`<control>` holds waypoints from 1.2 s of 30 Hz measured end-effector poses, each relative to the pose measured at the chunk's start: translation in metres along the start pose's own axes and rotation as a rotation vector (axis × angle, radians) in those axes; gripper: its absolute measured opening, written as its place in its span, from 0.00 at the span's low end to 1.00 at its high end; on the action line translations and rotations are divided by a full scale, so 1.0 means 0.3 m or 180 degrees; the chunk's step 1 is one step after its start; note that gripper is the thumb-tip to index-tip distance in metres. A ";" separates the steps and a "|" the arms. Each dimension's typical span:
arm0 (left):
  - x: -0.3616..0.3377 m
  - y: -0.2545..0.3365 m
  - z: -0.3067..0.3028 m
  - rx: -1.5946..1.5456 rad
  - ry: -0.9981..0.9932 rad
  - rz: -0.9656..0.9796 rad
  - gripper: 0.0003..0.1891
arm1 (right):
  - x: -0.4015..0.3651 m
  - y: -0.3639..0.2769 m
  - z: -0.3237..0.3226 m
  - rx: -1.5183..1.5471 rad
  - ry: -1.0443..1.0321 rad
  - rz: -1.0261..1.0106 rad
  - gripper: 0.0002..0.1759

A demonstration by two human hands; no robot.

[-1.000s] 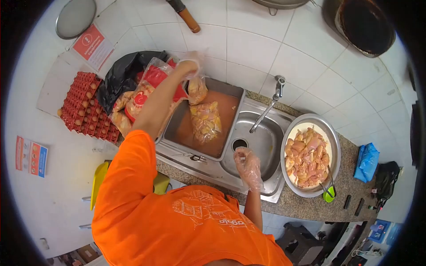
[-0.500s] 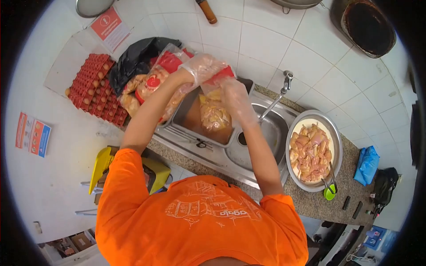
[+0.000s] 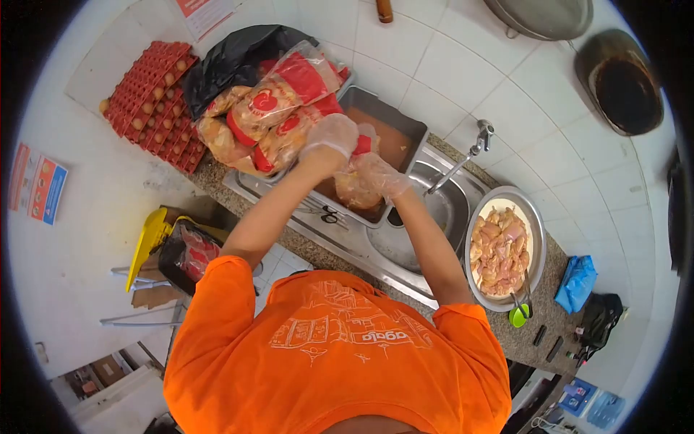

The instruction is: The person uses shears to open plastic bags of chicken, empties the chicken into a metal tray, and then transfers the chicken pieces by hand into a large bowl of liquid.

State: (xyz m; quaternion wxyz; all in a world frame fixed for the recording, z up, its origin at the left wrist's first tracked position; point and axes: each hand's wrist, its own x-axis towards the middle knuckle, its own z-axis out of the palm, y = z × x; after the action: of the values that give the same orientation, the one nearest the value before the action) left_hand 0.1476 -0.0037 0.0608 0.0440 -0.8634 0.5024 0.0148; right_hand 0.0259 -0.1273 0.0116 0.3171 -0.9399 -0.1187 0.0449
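Both my hands wear clear plastic gloves and grip the red upper part of a clear bag of raw chicken [image 3: 356,192]. My left hand [image 3: 332,136] is closed around the bag's top left, and my right hand [image 3: 381,175] is closed on its right side. The bag hangs over the near side of a grey tub [image 3: 418,132] of brownish liquid; whether it touches the liquid is hidden. Left of my left hand, more red-and-clear bags of chicken [image 3: 264,105] are piled up. A black plastic bag [image 3: 228,61] lies behind them.
Right of the tub are a steel sink [image 3: 452,217], a tap [image 3: 481,141] and a metal bowl [image 3: 536,239] of raw chicken pieces. Red egg trays [image 3: 148,94] stand at the left. Scissors [image 3: 329,215] lie on the sink's front ledge. A yellow-lidded bin [image 3: 148,239] holds plastic packaging.
Both hands have come down and nearer to my body with the bag, now bunched between them. The view has shifted, showing more of the tub and the inside of the bin.
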 end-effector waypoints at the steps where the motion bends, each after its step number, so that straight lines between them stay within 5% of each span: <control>1: -0.029 0.055 -0.059 -0.0157 0.0144 -0.0380 0.18 | 0.009 -0.016 0.004 -0.0802 -0.0239 0.0075 0.18; 3: -0.027 0.106 -0.083 -0.0314 0.0277 -0.0754 0.15 | 0.003 0.028 0.076 -0.0545 0.0185 -0.0243 0.18; 5: 0.019 0.115 -0.021 -0.1746 0.0154 -0.1649 0.15 | -0.026 -0.010 0.087 -0.0284 0.0625 -0.0516 0.18; 9: 0.152 0.032 0.133 -0.1054 -0.0059 -0.0438 0.18 | -0.106 -0.064 0.101 -0.1190 0.0603 -0.0282 0.11; 11: 0.150 0.058 0.087 -0.4271 -0.0251 -0.2397 0.22 | -0.157 -0.069 0.144 -0.1567 0.0908 -0.0461 0.10; 15: 0.125 0.090 0.037 -0.4417 -0.0293 -0.2231 0.25 | -0.272 -0.176 0.171 -0.2000 0.0575 0.0142 0.10; 17: 0.120 0.089 0.011 -0.5204 -0.0913 -0.1931 0.27 | -0.307 -0.199 0.151 -0.2175 0.0467 0.0372 0.09; 20: 0.042 0.161 -0.081 -0.4860 -0.0870 -0.1407 0.30 | -0.319 -0.223 0.113 -0.1767 0.0539 0.0169 0.10; 22: 0.018 0.222 -0.061 -0.4498 -0.0633 -0.1375 0.31 | -0.265 -0.243 0.037 -0.2023 0.1245 -0.0662 0.09; 28: -0.021 0.209 -0.090 -0.4797 -0.0665 -0.1200 0.37 | -0.174 -0.116 0.093 -0.2154 0.0875 -0.0362 0.05; 32: -0.056 0.170 -0.125 -0.4879 -0.0338 -0.1727 0.35 | -0.164 -0.070 0.144 -0.2034 0.1249 -0.0549 0.04; 34: -0.061 0.154 -0.111 -0.4949 -0.0132 -0.1736 0.35 | -0.173 -0.090 0.157 -0.1194 0.1353 0.1090 0.09; 36: -0.066 0.157 -0.096 -0.4941 -0.0447 -0.1703 0.34 | -0.165 -0.063 0.158 -0.1471 0.0985 0.0860 0.12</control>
State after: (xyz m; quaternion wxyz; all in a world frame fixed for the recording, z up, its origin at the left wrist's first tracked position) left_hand 0.0965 -0.0124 0.0881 -0.5320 -0.7357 0.1226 0.4009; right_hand -0.0333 -0.0976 -0.0142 0.1005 -0.9900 0.0500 -0.0852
